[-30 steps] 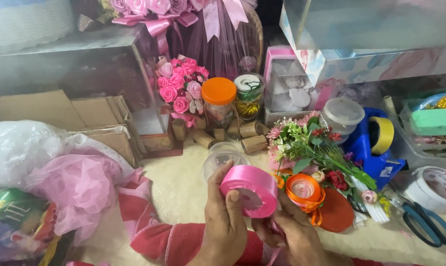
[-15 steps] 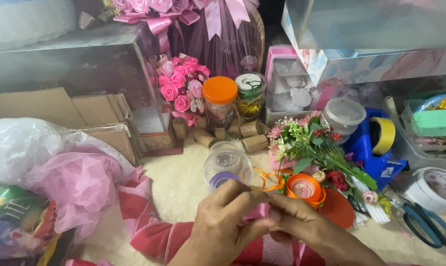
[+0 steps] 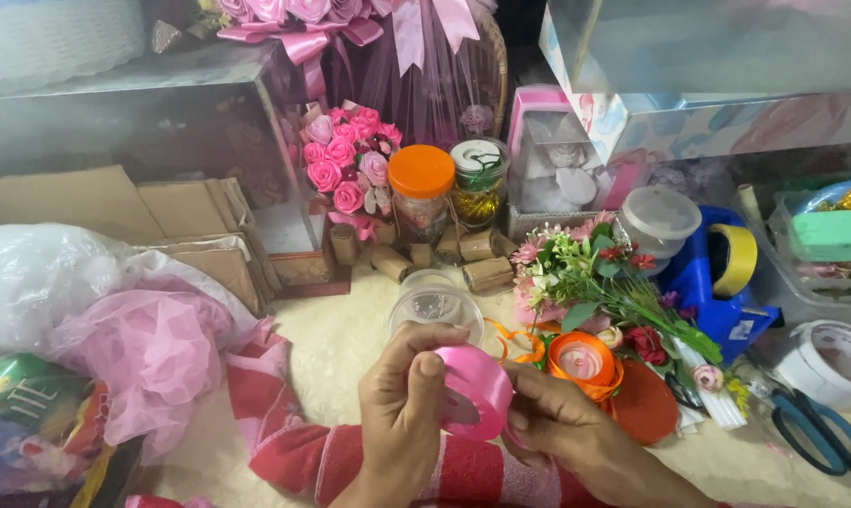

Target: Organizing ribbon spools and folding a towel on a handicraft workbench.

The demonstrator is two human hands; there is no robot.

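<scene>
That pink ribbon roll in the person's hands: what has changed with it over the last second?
The shiny pink ribbon roll dropped low behind both hands half a second ago and is now raised again. It is turned edge-on, pinched by the left hand, while the right hand works at its lower edge. The orange ribbon roll, clear plastic cup and blue-handled scissors stayed put.

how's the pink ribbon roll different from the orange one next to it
The pink ribbon roll is held up on edge between the left hand and right hand; the orange ribbon roll lies flat on the table, untouched. The pink looks larger. Both are glossy ribbon spools with a centre hole.
</scene>
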